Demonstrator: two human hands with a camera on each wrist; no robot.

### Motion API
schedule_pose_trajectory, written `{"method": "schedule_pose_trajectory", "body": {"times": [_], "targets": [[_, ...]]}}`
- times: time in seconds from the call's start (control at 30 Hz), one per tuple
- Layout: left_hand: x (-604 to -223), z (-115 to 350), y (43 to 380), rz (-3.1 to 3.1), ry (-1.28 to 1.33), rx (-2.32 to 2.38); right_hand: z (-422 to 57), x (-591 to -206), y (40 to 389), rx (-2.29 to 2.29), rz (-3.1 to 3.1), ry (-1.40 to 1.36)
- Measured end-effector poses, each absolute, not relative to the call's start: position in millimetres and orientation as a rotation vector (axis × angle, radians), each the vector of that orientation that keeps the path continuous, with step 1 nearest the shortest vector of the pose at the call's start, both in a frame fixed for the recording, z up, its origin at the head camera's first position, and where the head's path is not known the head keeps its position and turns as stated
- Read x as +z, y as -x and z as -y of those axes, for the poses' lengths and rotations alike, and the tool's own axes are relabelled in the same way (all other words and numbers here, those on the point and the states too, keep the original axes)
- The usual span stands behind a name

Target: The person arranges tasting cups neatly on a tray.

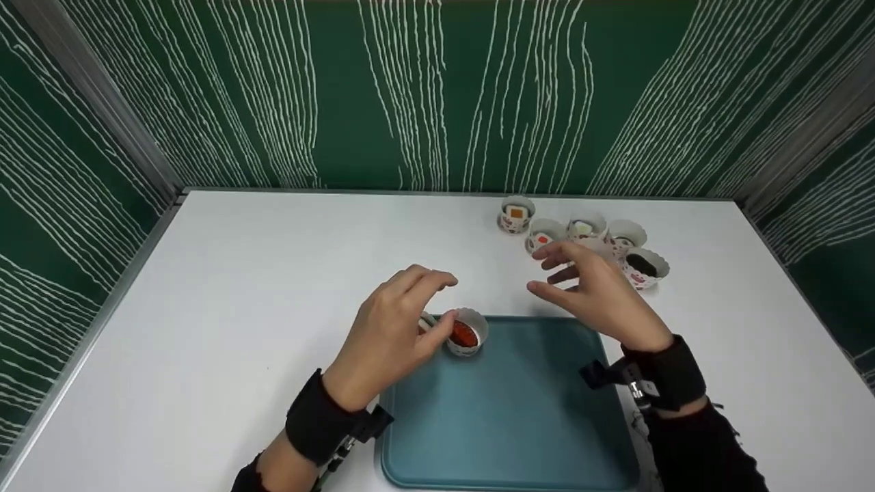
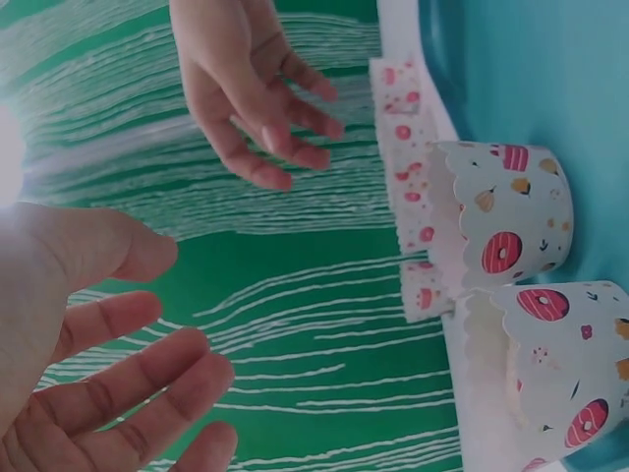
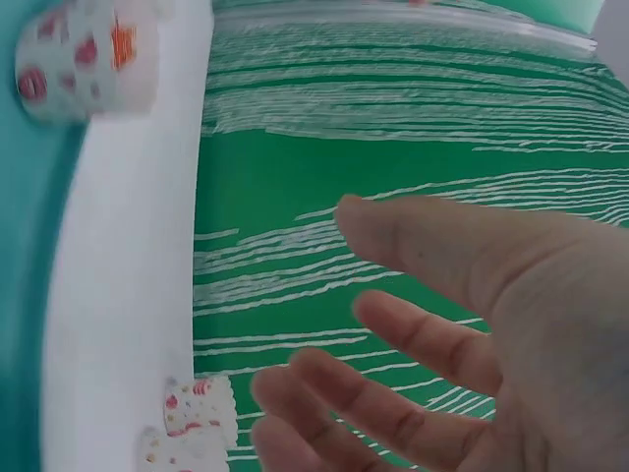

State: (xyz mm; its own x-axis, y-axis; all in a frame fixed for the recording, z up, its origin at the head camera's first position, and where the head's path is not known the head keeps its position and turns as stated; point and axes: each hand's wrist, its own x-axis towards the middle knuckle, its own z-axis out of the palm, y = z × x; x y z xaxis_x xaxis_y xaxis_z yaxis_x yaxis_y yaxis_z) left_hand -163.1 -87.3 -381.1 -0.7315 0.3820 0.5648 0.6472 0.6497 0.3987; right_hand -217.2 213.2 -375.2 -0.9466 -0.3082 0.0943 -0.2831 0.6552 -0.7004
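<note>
Hovering left hand, cup at tray edge, middle free

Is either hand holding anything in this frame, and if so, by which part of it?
Nothing is held: the left hand hovers empty near a printed cup on the tray, and the right hand is empty too.

Standing upright at the tray's far-left corner: two scalloped white paper baking cups, doughnut-printed, side by side, one with red contents showing. Clustered toward the table's far-right corner: similar cups, variously filled, one dark inside.
</note>
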Motion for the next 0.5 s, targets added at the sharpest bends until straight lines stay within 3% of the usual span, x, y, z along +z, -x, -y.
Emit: {"method": "schedule_pose_trajectory", "body": {"times": [0.5], "targets": [[-381.1, 92.7, 167.3, 2.430, 0.802, -0.856, -193.9, -369.3, 329.3, -0.922, -2.922, 0.290]]}}
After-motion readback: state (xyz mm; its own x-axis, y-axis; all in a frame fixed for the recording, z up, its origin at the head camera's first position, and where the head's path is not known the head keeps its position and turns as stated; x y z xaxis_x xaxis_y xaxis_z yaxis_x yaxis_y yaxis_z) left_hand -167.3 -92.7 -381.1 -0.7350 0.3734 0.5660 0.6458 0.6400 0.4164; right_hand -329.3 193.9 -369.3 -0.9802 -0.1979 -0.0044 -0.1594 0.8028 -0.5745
